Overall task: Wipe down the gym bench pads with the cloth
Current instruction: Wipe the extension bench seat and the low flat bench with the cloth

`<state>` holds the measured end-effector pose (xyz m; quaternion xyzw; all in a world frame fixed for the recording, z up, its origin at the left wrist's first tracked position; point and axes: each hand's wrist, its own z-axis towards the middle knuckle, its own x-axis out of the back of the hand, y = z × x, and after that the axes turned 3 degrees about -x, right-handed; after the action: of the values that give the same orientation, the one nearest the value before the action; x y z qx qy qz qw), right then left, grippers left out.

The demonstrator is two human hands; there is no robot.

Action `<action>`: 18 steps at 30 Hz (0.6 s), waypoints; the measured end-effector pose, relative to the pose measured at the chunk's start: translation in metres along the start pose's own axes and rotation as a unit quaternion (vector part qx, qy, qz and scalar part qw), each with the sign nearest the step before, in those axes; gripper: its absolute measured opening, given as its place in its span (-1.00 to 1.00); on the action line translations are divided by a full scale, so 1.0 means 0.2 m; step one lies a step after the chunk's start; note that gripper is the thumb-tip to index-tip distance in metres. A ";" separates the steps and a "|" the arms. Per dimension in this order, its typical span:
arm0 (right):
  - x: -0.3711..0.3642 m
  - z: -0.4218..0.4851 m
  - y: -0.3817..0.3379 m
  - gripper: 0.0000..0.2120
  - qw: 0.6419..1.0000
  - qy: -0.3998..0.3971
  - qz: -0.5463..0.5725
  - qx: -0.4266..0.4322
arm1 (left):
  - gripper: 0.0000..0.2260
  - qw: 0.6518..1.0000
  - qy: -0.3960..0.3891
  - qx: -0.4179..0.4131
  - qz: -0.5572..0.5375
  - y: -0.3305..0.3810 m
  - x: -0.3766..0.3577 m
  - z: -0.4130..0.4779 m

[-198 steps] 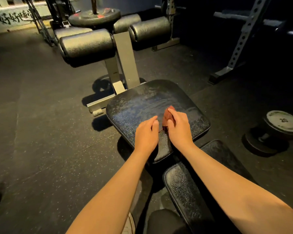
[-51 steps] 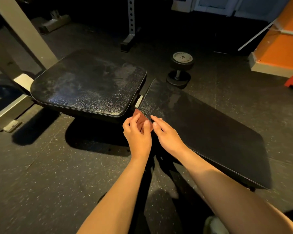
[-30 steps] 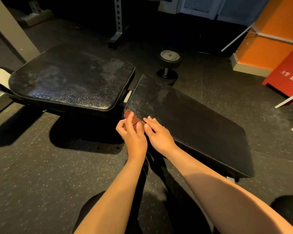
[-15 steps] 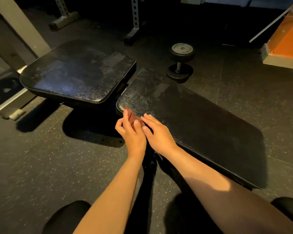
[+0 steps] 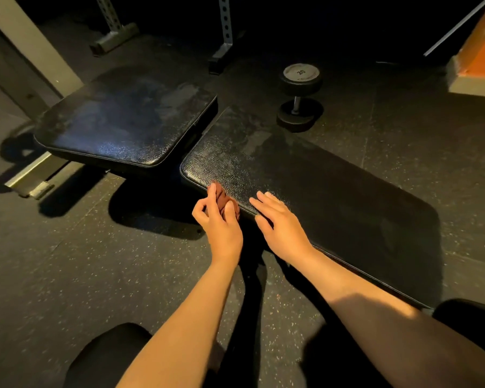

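Observation:
A black gym bench has two pads: a squarish seat pad at the left and a long back pad running to the right. Both show pale smears. My left hand pinches a small reddish-brown cloth against the near corner of the long pad. Most of the cloth is hidden by my fingers. My right hand lies with straight fingers on the near edge of the long pad, a little right of the cloth.
A black dumbbell marked 20 stands on the rubber floor beyond the long pad. The bench's pale metal frame rises at the far left. Rack uprights stand behind, an orange wall base at the far right.
Earlier both hands worked the cloth on the seat pad. They are now at the long pad's near corner. In the last half second my right hand moved off to the right of the cloth.

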<state>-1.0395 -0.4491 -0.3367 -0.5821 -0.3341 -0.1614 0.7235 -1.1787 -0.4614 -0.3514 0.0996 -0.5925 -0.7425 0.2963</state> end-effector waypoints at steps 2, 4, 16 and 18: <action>0.01 0.00 0.02 -0.61 1.000 -0.001 0.019 0.001 | -0.51 1.000 -0.009 -0.009 0.004 0.01 -0.02 -0.05; 0.01 0.00 0.04 -0.61 1.000 -0.001 0.030 0.005 | -0.50 0.999 -0.047 -0.026 0.005 -0.02 -0.05 -0.12; -0.02 -0.01 0.03 -0.61 0.999 0.029 0.031 0.009 | -0.47 0.996 -0.053 -0.044 0.060 -0.01 -0.03 -0.12; -0.03 -0.02 0.01 -0.62 0.998 0.050 0.042 -0.007 | -0.50 0.993 -0.036 -0.030 0.113 -0.02 -0.05 -0.15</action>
<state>-1.0415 -0.4527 -0.3437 -0.5917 -0.2715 -0.1624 0.7415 -1.1571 -0.4797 -0.3664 -0.0039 -0.5874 -0.7252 0.3591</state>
